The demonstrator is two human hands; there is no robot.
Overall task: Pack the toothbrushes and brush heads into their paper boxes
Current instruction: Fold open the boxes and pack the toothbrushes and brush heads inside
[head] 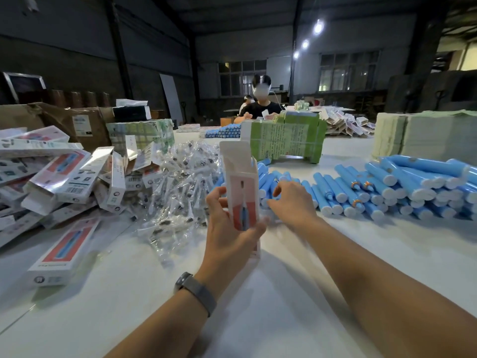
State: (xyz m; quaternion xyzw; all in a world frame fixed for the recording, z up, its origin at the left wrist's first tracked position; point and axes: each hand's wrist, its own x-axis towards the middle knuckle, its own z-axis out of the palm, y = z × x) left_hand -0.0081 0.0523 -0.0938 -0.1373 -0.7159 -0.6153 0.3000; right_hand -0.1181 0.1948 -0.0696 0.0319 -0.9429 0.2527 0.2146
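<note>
— Now, what has each hand got?

— Left hand (229,223) grips one paper box (241,187) upright over the table (258,306), thumb on the near face, fingers curled behind, top flap standing open. Right hand (289,202) holds nothing — fingers loosely spread, reaching at the nearest blue toothbrush handles (335,192); whether the tips touch one I cannot tell, it is blurred.

— How will the stuff handle?

— Box: thin card, light, likely to crush — best held by the narrow sides low down, as it is, mouth left free. Handles look rigid and smooth, round, apt to roll; take one mid-barrel. Bagged brush heads (180,182) sit in slick clear film, light, probably slippery — pinch the bag edge.

— Counts?

— One box in hand. Handles: too many to count, dozens stacked in a long row right of centre. Brush heads: one loose heap, uncountable. Filled or empty boxes (64,177) piled at left, a couple of dozen at a guess.
</note>
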